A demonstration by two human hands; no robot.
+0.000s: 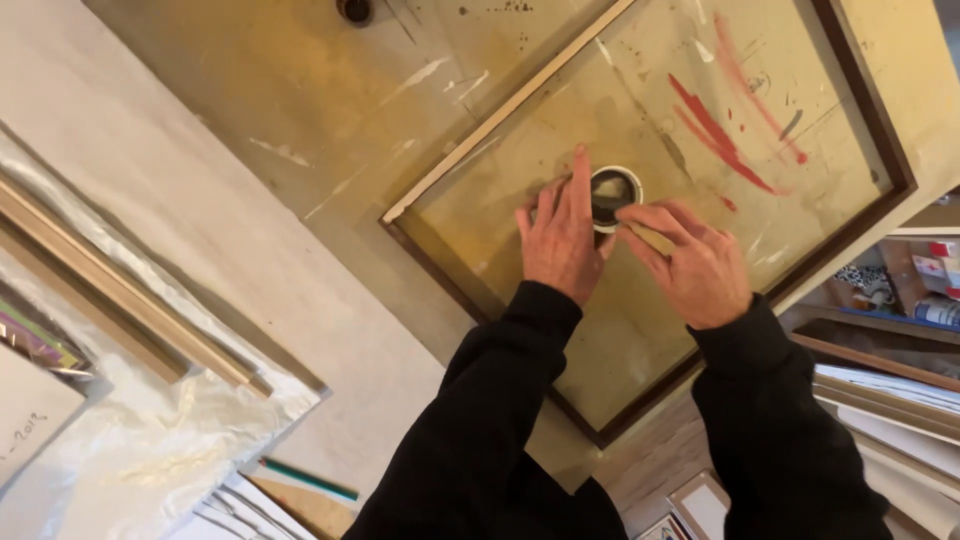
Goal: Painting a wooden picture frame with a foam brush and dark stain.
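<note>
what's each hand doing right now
Left hand: fingers spread flat, steadying the tape roll, not gripping.
Right hand: fingers pinched on the tape end.

The table (300,90) has a worn, yellowish top streaked with paint. A dark frame (890,150) lies flat on it, with a tape roll (612,190) inside the frame on the tabletop. Left of the frame lie clear plastic sheeting (170,440) and wooden strips (120,290), and below them a green pencil (310,481).
</note>
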